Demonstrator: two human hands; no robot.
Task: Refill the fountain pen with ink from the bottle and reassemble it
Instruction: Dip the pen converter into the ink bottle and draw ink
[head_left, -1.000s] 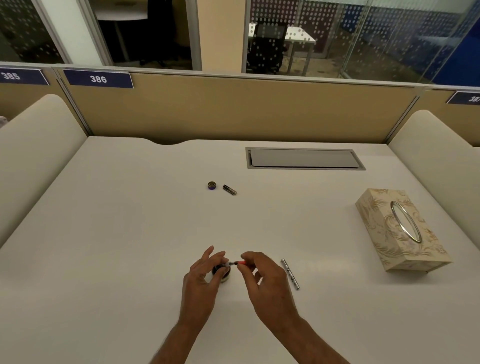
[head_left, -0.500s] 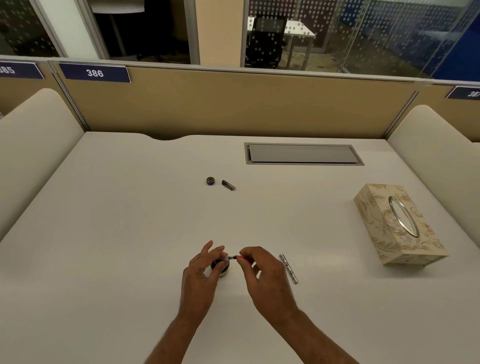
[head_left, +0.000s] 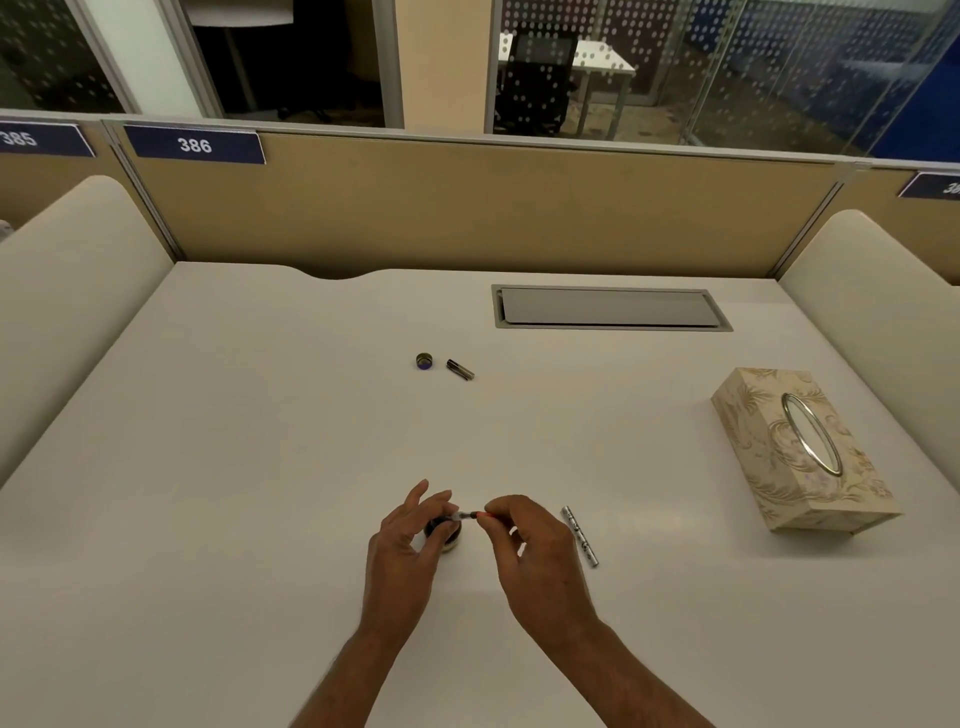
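A small dark ink bottle (head_left: 445, 532) stands open on the white desk near the front, partly hidden by my left hand (head_left: 408, 545). My left hand pinches one end of the pen's inner section (head_left: 466, 515), a thin clear and red piece held level just above the bottle. My right hand (head_left: 530, 553) pinches its other, red end. A silver patterned pen barrel (head_left: 580, 535) lies on the desk just right of my right hand. Farther back lie the bottle's round lid (head_left: 424, 360) and a short dark pen cap (head_left: 460, 369).
A patterned tissue box (head_left: 795, 457) sits at the right of the white desk (head_left: 234, 467). A grey cable hatch (head_left: 608, 307) is set into the desk at the back. Tan partition panels and padded side dividers enclose the desk.
Both hands stay together over the bottle; the fingers have shifted slightly on the pen section. The view has tilted a little.
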